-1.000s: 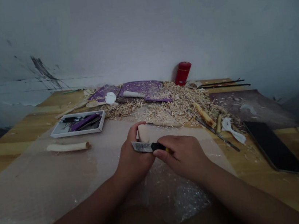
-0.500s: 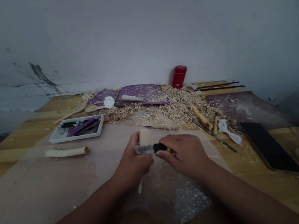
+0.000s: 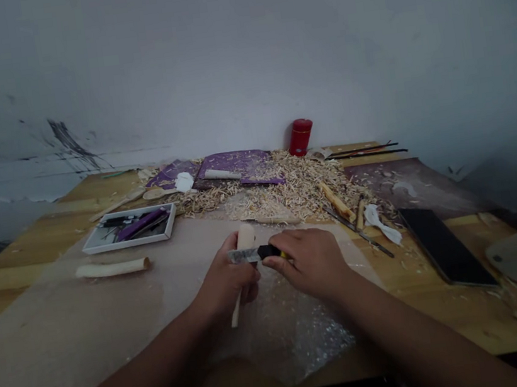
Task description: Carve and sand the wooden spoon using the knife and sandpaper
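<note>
My left hand [image 3: 225, 280] is closed around a pale wooden piece [image 3: 244, 238]; its rounded end sticks up above my thumb and a thin handle end pokes out below my fingers. My right hand [image 3: 309, 261] grips the black and yellow handle of a knife [image 3: 252, 254]. The grey blade lies across the wood, just under its rounded end. Both hands work over a sheet of clear bubble wrap [image 3: 296, 334] on the wooden table [image 3: 445, 308].
A heap of wood shavings [image 3: 296, 188] lies behind the hands, with carving tools [image 3: 358, 225] and a purple mat [image 3: 236, 165]. A white tray of tools [image 3: 127, 228] and a wooden stick [image 3: 111, 269] lie left. A red cylinder [image 3: 301, 137] stands by the wall. A black slab [image 3: 444, 248] lies right.
The view has drifted so the table things sit further left and lower. The wood's thin lower end now shows beneath my left hand, and both hands have shifted slightly left.
</note>
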`<state>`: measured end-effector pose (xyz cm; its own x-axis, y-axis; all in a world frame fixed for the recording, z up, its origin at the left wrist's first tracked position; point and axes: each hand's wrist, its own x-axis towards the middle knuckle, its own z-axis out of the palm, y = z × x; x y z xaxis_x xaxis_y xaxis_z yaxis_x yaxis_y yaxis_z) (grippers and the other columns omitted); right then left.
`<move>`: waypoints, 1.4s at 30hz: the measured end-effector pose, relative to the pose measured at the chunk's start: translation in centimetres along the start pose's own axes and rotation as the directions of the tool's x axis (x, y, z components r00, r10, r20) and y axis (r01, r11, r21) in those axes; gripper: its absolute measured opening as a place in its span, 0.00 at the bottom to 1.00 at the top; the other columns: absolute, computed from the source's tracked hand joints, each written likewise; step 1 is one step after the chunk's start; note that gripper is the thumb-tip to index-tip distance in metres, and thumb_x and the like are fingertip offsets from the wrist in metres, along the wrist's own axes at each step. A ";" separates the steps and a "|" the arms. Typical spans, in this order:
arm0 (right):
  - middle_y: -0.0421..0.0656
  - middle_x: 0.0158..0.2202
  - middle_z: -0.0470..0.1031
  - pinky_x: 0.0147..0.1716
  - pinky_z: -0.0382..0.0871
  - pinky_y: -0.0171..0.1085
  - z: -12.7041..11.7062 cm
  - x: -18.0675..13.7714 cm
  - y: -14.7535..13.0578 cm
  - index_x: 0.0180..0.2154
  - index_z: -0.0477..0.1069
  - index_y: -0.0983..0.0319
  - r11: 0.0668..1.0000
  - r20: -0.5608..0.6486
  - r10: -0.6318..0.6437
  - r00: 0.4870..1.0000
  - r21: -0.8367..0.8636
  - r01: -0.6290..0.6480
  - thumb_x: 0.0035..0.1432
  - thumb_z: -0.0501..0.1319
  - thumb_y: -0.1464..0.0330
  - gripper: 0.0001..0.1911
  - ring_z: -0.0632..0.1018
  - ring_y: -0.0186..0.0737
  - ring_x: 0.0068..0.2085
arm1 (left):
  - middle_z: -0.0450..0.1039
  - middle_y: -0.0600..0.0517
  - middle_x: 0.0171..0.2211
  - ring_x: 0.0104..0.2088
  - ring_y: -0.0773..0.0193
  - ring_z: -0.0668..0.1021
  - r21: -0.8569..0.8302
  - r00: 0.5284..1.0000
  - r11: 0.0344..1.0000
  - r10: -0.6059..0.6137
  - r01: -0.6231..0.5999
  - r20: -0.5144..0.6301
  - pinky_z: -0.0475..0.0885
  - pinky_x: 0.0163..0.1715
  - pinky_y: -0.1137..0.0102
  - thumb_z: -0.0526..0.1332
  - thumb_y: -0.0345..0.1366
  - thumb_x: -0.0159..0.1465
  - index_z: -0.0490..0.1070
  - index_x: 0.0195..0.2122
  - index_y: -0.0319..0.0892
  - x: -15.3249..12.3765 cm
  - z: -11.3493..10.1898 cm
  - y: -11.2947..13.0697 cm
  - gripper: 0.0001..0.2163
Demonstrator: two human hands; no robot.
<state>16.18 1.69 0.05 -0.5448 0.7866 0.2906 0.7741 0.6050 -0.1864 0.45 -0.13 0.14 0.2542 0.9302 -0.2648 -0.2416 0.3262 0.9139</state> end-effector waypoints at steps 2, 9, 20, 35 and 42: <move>0.41 0.28 0.72 0.26 0.52 0.32 -0.1 0.1 1.1 0.32 0.67 0.59 0.998 -0.017 0.062 0.998 -0.009 -0.062 0.56 0.43 0.53 0.21 0.70 0.36 0.30 | 0.55 0.63 0.14 0.10 0.77 0.55 -0.026 1.000 0.999 0.027 -0.027 0.004 0.53 0.10 0.78 0.53 0.22 0.42 0.55 0.34 0.45 -0.4 -0.1 0.3 0.18; 0.38 0.19 0.66 0.20 0.50 0.31 -0.2 0.4 5.2 0.31 0.67 0.59 0.898 -0.167 0.428 0.888 0.189 -0.397 0.56 0.42 0.53 0.22 0.68 0.34 0.22 | 0.51 0.64 0.12 0.11 0.76 0.54 -0.094 0.990 0.986 0.136 -0.139 -0.039 0.52 0.11 0.79 0.53 0.22 0.44 0.56 0.41 0.46 -0.9 -0.4 1.2 0.22; 0.39 0.25 0.70 0.23 0.50 0.31 0.2 0.4 -0.2 0.30 0.65 0.61 0.992 -0.020 0.061 0.998 0.114 -0.059 0.57 0.43 0.54 0.21 0.71 0.34 0.27 | 0.55 0.64 0.14 0.11 0.76 0.58 0.079 0.996 0.996 0.044 -0.038 -0.076 0.53 0.13 0.78 0.55 0.25 0.49 0.52 0.52 0.46 0.1 -0.1 0.4 0.28; 0.38 0.24 0.69 0.22 0.44 0.33 -0.4 0.5 -0.6 0.28 0.63 0.59 0.998 0.010 0.047 0.999 -0.040 -0.047 0.56 0.44 0.53 0.19 0.68 0.35 0.25 | 0.55 0.62 0.15 0.13 0.75 0.59 0.365 0.978 0.930 0.108 -0.036 -0.177 0.55 0.14 0.78 0.55 0.26 0.49 0.56 0.46 0.45 0.4 -0.3 0.0 0.22; 0.39 0.26 0.70 0.25 0.49 0.33 -0.4 0.1 0.5 0.32 0.65 0.59 1.000 0.008 0.006 1.000 0.016 -0.006 0.57 0.42 0.52 0.21 0.69 0.35 0.27 | 0.52 0.64 0.13 0.10 0.77 0.54 0.069 0.995 0.992 -0.104 0.105 -0.010 0.50 0.11 0.78 0.53 0.25 0.47 0.55 0.44 0.46 -0.2 0.1 0.6 0.22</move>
<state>16.62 2.02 0.35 -0.5431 0.7911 0.2816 0.7719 0.6023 -0.2033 0.32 -0.17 0.75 0.2690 0.8927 -0.3616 -0.1484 0.4094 0.9002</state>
